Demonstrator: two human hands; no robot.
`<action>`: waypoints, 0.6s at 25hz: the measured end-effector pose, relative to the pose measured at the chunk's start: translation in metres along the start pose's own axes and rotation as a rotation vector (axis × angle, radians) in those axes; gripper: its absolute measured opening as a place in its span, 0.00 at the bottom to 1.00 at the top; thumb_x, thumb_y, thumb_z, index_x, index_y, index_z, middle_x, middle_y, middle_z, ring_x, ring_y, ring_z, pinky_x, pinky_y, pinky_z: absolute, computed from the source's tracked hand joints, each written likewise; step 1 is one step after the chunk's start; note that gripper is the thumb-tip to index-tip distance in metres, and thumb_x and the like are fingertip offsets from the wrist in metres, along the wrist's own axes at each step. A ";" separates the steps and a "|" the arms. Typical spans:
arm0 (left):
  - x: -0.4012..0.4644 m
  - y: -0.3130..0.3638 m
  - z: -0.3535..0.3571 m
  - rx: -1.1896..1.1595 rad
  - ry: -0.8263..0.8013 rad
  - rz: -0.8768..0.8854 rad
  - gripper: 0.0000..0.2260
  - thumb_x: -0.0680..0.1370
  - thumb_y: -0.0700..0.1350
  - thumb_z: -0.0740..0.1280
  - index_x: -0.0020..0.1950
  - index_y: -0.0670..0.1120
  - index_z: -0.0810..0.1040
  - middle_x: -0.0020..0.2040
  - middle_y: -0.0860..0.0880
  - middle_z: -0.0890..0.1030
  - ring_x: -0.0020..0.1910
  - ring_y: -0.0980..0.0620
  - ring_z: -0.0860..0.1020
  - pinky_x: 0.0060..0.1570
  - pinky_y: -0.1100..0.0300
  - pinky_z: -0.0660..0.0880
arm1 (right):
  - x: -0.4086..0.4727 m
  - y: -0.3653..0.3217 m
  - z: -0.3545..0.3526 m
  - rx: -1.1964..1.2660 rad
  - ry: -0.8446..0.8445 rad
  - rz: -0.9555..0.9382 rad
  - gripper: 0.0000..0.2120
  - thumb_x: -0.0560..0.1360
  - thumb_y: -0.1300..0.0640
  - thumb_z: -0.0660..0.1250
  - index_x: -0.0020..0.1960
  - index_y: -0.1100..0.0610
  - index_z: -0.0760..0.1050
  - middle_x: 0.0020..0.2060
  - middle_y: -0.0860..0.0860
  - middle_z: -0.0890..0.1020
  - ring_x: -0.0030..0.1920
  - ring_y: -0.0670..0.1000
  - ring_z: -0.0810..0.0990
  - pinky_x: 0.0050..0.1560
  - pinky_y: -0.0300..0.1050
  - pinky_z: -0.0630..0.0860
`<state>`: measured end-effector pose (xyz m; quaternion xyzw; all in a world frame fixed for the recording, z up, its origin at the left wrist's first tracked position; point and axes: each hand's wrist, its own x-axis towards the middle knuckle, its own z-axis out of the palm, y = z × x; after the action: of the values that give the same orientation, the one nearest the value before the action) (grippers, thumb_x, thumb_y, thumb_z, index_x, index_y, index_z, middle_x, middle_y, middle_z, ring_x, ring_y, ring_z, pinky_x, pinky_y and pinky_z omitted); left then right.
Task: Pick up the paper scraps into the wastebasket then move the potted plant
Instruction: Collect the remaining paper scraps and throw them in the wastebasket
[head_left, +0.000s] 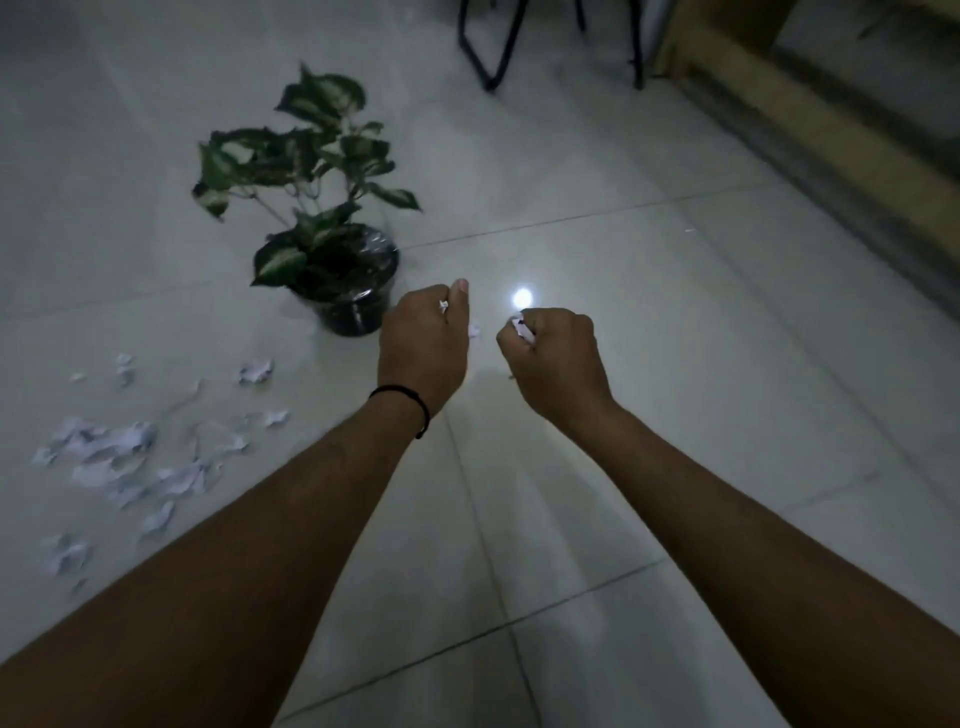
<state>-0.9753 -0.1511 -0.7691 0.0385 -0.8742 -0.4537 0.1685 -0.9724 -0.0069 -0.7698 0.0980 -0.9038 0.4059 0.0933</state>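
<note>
Pale tiled floor (675, 364), dim light. Potted plant (332, 249) upright, just beyond left hand (423, 345). Paper scraps (119, 452) scattered on floor at left. Both forearms extended, fists curled. Left grip closed on a white scrap, apparently; right hand (553, 358) pinching another scrap. Black band (410, 402) on left wrist

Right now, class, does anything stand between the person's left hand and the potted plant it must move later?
No object lies between them: the left hand hovers just right of the potted plant. But both the left and right hand are closed on paper scraps, and more paper scraps litter the floor.
</note>
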 end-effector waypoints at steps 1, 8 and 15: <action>0.003 0.021 0.010 -0.021 -0.030 0.037 0.22 0.83 0.52 0.57 0.28 0.50 0.70 0.28 0.57 0.78 0.34 0.55 0.81 0.37 0.61 0.75 | -0.006 0.002 -0.027 -0.012 0.054 0.026 0.20 0.74 0.55 0.60 0.26 0.54 0.59 0.20 0.50 0.66 0.24 0.51 0.72 0.27 0.43 0.63; -0.052 0.194 0.061 -0.157 -0.263 0.311 0.23 0.83 0.52 0.57 0.29 0.49 0.70 0.33 0.54 0.81 0.35 0.53 0.79 0.37 0.62 0.69 | -0.087 -0.005 -0.198 -0.146 0.431 0.213 0.21 0.75 0.59 0.62 0.24 0.55 0.61 0.19 0.48 0.69 0.24 0.49 0.74 0.26 0.46 0.67; -0.114 0.345 0.055 -0.343 -0.423 0.479 0.21 0.83 0.51 0.57 0.31 0.50 0.73 0.37 0.50 0.85 0.39 0.51 0.83 0.40 0.60 0.77 | -0.156 -0.061 -0.346 -0.373 0.538 0.274 0.20 0.74 0.58 0.62 0.24 0.54 0.65 0.21 0.48 0.73 0.25 0.50 0.72 0.29 0.45 0.65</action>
<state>-0.8569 0.1189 -0.5497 -0.2909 -0.7851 -0.5396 0.0893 -0.7756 0.2295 -0.5384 -0.1532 -0.9103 0.2538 0.2891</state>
